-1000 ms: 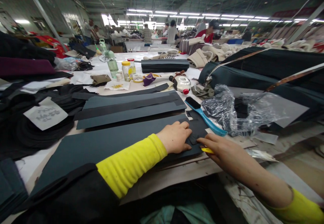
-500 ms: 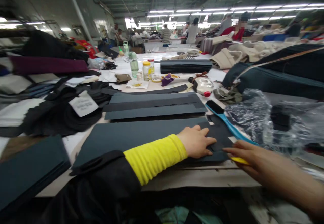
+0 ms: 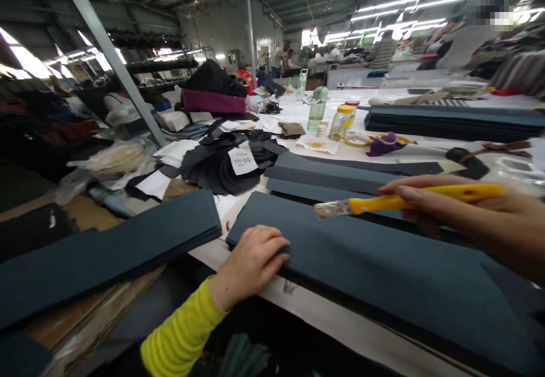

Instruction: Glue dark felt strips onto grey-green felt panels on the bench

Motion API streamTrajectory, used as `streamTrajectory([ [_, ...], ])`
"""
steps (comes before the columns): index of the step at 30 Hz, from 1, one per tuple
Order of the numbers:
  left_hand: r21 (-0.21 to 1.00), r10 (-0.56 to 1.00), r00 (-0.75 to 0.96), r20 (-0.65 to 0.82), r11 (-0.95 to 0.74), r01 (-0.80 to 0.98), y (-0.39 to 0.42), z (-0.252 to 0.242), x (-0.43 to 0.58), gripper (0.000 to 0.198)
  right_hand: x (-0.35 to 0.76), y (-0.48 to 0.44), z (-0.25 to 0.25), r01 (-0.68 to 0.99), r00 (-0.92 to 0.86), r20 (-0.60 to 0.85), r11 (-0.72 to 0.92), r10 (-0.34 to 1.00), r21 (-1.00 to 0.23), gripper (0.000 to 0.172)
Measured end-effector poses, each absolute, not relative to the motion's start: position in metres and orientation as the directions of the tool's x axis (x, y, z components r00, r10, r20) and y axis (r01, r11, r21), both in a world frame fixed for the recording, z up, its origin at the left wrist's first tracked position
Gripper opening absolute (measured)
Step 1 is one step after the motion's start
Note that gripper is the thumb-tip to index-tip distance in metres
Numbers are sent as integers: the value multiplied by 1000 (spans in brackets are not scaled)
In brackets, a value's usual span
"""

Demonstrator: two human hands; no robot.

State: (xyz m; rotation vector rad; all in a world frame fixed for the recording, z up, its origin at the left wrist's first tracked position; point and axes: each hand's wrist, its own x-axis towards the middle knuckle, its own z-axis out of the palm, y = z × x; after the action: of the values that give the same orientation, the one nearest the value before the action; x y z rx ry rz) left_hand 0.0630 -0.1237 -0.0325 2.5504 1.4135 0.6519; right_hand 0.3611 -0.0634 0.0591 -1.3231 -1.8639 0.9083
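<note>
My right hand [image 3: 460,212] grips a paintbrush [image 3: 383,200] with a yellow handle. Its flat, whitish bristles point left, held over a stack of dark blue-green fabric panels [image 3: 349,263]. Near the left end of that stack, my left hand [image 3: 255,260] rests on the front edge, palm down. Its fingers are slightly bent, with the thumb apart from them; a yellow cuff covers the wrist. Behind lies another panel [image 3: 298,187] with a darker strip along it.
At the left is another stack of blue-green panels [image 3: 128,246]. Black fabric pieces [image 3: 208,167] carry a handwritten paper label [image 3: 242,158]. Farther back stand a yellow-lidded jar [image 3: 342,122] and a green bottle [image 3: 317,110]. A metal post [image 3: 110,53] rises at the left; people work in the background.
The view has swung left. My left hand has gone from the panel's right end to its left end. My right hand has lifted the paintbrush over the panel.
</note>
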Motion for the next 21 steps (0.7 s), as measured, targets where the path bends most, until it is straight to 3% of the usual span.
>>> streamTrajectory([
  [2, 353, 882, 352, 313, -452, 819, -132, -42, 33, 19, 312, -53, 61, 392, -342, 24, 166, 939, -905, 42],
  [5, 350, 891, 307, 335, -420, 837, -142, -52, 15, 21, 247, -42, 60, 262, -401, -66, 45, 914, -964, 24],
  [10, 333, 886, 299, 356, -419, 845, -145, -57, 18, 23, 195, -28, 45, 251, -424, -119, -10, 898, -968, 14],
  [15, 297, 878, 305, 368, -422, 857, -142, -57, 17, 23, 212, -25, 37, 294, -408, -146, -22, 901, -956, 13],
  [21, 243, 866, 312, 392, -425, 872, -140, -57, 15, 23, 315, -46, 49, 371, -240, -169, -71, 956, -926, 18],
])
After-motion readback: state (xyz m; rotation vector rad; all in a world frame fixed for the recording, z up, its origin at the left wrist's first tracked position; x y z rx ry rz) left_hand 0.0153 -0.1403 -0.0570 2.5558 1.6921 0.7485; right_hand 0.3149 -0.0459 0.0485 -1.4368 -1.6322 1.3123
